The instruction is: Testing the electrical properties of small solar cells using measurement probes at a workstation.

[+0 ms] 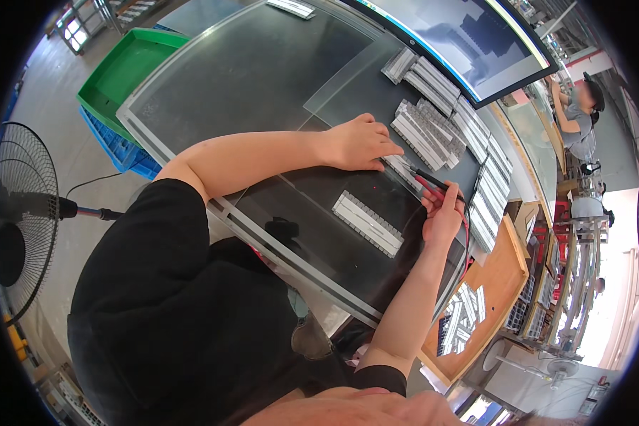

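My left hand (364, 143) reaches across the dark tabletop, its fingers closed on the near-left end of a narrow white strip (400, 170). From the right, my right hand (441, 214) grips a pair of test probes (427, 183), one red and one black, their tips at the strip's right part. Red and black leads run down from that hand. Closer to me lies a block of white strips (368, 223) with toothed edges, touched by neither hand. Beyond my hands sits a loose pile of similar strips (427, 133).
Stacked strips (491, 186) line the table's right side, below a monitor (468, 39). A wooden tray (486, 305) of loose strips stands lower right. At left are a green crate (124, 78), a blue crate (121, 145) and a fan (25, 213). Another person (577, 113) is far right.
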A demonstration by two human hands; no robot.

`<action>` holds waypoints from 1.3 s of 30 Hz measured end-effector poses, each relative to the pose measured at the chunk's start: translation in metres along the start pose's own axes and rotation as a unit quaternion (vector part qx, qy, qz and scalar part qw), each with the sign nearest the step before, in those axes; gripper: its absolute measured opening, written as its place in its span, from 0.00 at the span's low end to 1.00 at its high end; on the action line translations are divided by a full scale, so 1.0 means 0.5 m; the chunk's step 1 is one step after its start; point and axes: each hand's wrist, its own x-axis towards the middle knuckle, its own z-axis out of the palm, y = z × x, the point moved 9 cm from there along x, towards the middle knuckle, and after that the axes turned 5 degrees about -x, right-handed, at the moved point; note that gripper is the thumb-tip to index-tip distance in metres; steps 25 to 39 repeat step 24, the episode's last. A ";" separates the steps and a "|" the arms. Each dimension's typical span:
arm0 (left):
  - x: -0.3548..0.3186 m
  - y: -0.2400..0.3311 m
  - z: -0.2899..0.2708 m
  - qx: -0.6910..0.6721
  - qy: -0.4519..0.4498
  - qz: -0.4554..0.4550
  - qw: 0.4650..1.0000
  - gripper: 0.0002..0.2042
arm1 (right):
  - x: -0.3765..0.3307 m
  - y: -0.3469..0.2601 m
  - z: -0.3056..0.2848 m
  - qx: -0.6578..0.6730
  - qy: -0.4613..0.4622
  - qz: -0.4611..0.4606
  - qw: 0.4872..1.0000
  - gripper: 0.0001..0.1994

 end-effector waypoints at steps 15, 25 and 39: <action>-0.006 0.018 -0.007 0.046 0.042 0.049 0.997 0.20 | 0.002 0.006 -0.004 -0.005 0.012 -0.006 1.000 0.13; -0.002 0.016 0.000 0.056 0.029 0.024 0.998 0.24 | 0.001 0.006 -0.005 -0.011 0.008 -0.005 1.000 0.14; -0.002 0.016 0.000 0.056 0.029 0.024 0.998 0.24 | 0.001 0.006 -0.005 -0.011 0.008 -0.005 1.000 0.14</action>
